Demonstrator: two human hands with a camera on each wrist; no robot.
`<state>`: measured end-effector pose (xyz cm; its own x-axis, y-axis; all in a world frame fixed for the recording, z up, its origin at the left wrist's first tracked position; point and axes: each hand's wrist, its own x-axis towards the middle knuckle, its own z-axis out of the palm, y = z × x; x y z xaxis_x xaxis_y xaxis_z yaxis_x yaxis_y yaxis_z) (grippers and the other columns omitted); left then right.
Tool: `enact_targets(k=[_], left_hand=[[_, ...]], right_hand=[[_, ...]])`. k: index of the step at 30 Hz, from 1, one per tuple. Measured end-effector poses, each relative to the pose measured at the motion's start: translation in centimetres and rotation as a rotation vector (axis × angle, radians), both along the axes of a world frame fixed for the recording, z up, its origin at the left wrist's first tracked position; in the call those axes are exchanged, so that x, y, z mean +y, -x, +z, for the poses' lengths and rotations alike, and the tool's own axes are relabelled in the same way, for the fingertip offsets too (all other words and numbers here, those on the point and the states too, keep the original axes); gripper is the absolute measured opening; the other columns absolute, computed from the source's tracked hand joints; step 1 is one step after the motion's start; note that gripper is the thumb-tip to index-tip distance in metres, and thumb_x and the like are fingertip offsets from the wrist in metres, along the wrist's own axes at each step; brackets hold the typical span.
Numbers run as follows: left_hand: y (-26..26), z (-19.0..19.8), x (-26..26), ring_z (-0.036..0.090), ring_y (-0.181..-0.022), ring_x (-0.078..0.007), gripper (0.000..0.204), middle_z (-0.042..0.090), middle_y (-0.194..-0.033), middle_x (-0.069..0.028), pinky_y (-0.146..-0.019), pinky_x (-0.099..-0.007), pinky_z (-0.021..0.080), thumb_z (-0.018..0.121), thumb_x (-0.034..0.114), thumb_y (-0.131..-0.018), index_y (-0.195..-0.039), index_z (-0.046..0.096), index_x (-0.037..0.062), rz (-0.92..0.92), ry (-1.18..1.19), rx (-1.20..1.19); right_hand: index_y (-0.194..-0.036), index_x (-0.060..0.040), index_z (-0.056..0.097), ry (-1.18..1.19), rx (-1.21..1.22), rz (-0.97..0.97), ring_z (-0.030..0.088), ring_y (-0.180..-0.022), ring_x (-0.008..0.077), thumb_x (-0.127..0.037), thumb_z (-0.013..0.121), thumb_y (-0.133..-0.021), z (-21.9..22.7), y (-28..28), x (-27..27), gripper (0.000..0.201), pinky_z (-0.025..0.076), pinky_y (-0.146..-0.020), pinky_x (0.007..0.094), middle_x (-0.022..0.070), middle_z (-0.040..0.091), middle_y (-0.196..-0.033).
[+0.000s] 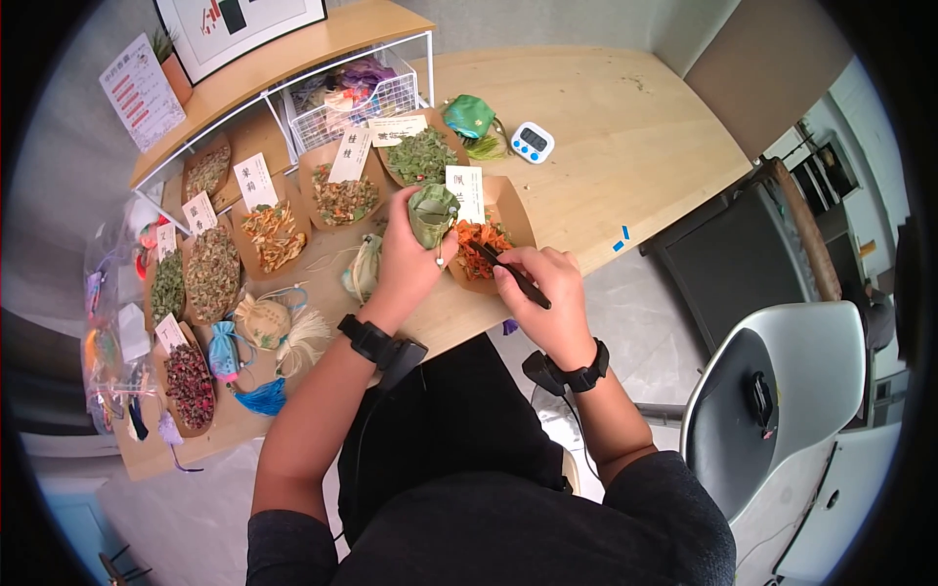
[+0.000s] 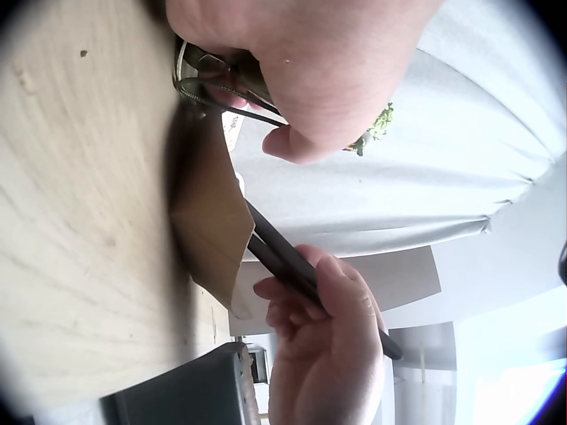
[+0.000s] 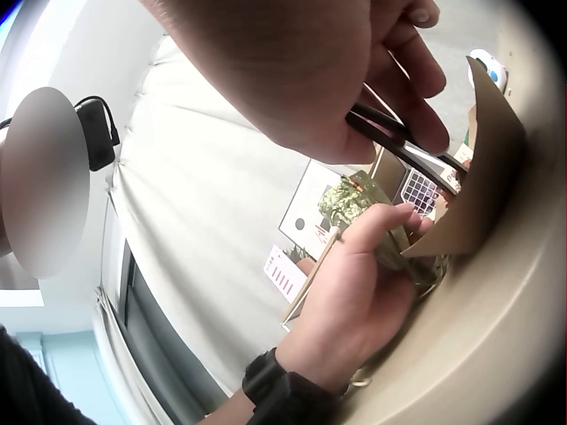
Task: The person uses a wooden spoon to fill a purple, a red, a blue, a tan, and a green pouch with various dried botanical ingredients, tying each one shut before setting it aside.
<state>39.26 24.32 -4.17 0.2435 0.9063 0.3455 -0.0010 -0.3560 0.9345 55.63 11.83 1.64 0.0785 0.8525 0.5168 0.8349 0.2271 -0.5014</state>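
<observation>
My left hand (image 1: 396, 269) holds a small green drawstring pouch (image 1: 430, 217) upright, its mouth gathered wide at the top. Thumb and fingers of my right hand (image 1: 549, 305) pinch a pair of black tongs (image 1: 525, 281). The tips of the tongs reach into a brown paper tray (image 1: 521, 217) of dried orange petals (image 1: 475, 240), right beside the pouch. From the left wrist, the tray's wall (image 2: 208, 217) hides those tips. The right wrist view shows the two arms of the tongs (image 3: 403, 150) slightly apart.
More paper trays of dried herbs and flowers, such as green leaves (image 1: 422, 156) and rosebuds (image 1: 191, 383), stand to the left with label cards. Finished-looking sachets (image 1: 262, 322) lie at the front. A green sachet (image 1: 469, 115) and white timer (image 1: 532, 143) lie behind. A chair (image 1: 782, 391) stands right.
</observation>
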Motion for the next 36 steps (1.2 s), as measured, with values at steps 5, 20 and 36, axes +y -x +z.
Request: enact_targets(k=[5, 20, 36], left_hand=[[0.0, -0.1, 0.2, 0.062, -0.113, -0.0259, 0.062, 0.061, -0.122, -0.0145, -0.096, -0.0374, 0.049, 0.076, 0.005, -0.079, -0.132, 0.043, 0.0053, 0.01, -0.003, -0.005], [0.1, -0.1, 0.1, 0.061, -0.116, -0.0305, 0.066, 0.06, -0.124, -0.0171, -0.098, -0.0398, 0.049, 0.079, 0.009, -0.077, -0.133, 0.043, 0.0055, 0.008, 0.008, 0.061], [0.0, 0.8, -0.5, 0.061, -0.115, -0.0303, 0.071, 0.06, -0.122, -0.0151, -0.097, -0.0378, 0.05, 0.082, 0.0, -0.069, -0.13, 0.047, 0.0075, 0.041, -0.059, 0.128]], right_hand=[[-0.112, -0.0043, 0.066, 0.067, 0.473, 0.008, 0.058, -0.063, 0.0126, -0.004, 0.067, -0.089, -2.0, -0.4, 0.6, 0.023, 0.046, -0.06, 0.0279, 0.0054, 0.062, -0.068], [-0.13, -0.0012, 0.055, -0.066, 0.846, 0.149, 0.064, -0.079, 0.0089, 0.003, 0.06, -0.093, 2.4, -2.4, 2.6, 0.038, 0.049, -0.073, 0.0236, 0.0041, 0.068, -0.081], [-0.11, -0.002, 0.068, 0.298, 0.667, 0.353, 0.055, -0.071, 0.004, -0.003, 0.065, -0.091, 4.2, 1.5, 4.9, 0.019, 0.046, -0.067, 0.0226, -0.0016, 0.064, -0.078]])
